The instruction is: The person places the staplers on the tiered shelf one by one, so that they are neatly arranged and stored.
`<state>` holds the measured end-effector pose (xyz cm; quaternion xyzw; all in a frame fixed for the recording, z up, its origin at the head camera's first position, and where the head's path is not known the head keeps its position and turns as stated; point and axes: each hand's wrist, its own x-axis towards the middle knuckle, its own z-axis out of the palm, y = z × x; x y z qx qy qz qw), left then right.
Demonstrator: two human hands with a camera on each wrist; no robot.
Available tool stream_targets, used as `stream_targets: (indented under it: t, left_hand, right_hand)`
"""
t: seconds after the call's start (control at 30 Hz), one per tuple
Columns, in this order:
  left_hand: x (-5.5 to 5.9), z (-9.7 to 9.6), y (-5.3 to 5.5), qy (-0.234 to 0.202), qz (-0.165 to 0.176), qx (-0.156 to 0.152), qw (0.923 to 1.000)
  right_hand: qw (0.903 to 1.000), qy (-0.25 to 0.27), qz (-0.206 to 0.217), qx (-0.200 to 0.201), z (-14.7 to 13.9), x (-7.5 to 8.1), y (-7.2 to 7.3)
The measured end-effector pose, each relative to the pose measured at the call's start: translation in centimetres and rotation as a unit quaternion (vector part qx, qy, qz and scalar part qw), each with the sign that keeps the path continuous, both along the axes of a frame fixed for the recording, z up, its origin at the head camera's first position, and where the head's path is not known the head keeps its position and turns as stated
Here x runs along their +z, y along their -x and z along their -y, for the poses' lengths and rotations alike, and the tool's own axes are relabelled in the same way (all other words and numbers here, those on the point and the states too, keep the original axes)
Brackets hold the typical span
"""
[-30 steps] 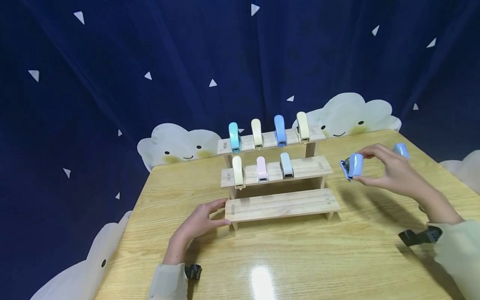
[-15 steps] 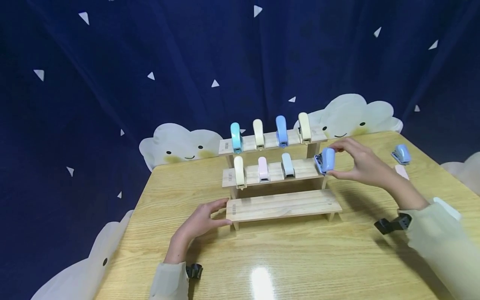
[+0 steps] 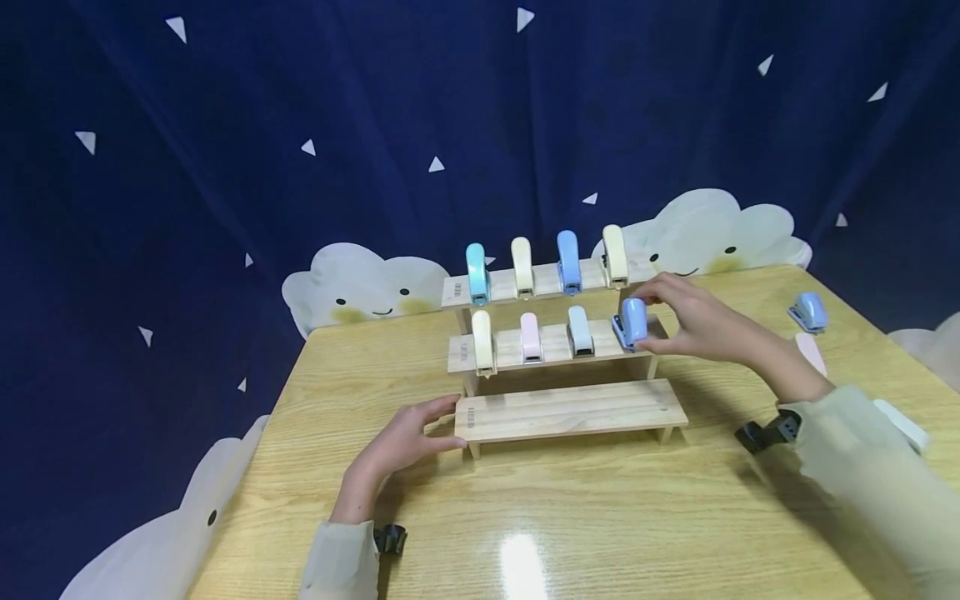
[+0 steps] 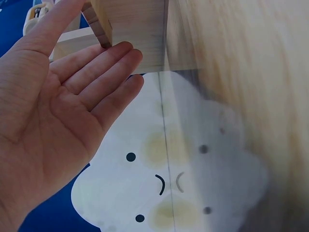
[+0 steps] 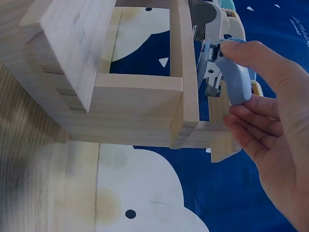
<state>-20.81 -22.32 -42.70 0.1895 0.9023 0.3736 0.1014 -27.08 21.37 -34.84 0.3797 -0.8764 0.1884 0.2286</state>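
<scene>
My right hand [image 3: 701, 325] pinches a periwinkle-blue mini stapler [image 3: 636, 320] between thumb and fingers, at the right end of the rack's middle shelf [image 3: 498, 346]. In the right wrist view the blue stapler [image 5: 236, 81] is right against that shelf board; a full resting contact is hard to tell. Left of it on this shelf stand a pale blue stapler [image 3: 580, 329], a pink stapler [image 3: 530, 335] and a cream stapler [image 3: 483, 340]. My left hand [image 3: 401, 437] rests at the left end of the bottom shelf [image 3: 570, 412], its fingers fairly straight in the left wrist view.
On the top shelf stand a teal stapler [image 3: 477, 271], a cream stapler [image 3: 522, 265], a blue stapler [image 3: 568, 260] and another cream stapler [image 3: 615, 254]. At the table's right lie a blue stapler [image 3: 808, 311], a pink item [image 3: 810, 352] and a white item [image 3: 902, 425].
My right hand has carried the blue stapler leftward from beside the rack to the middle shelf's right end. The left hand has stayed at the bottom shelf.
</scene>
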Motion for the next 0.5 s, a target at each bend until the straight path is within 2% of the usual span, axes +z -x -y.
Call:
stream_targets:
  t: [0.2,0.5]
  left_hand:
    - [-0.03,0.01,0.02,0.000,0.001,-0.003,1.0000]
    - [-0.11,0.06,0.16,-0.003,-0.001,-0.003,1.0000]
  right_hand:
    - [0.9994,-0.015,0.030,0.010,0.60,0.15,0.36]
    - [0.9986,-0.027,0.045,0.011,0.98,0.03,0.73]
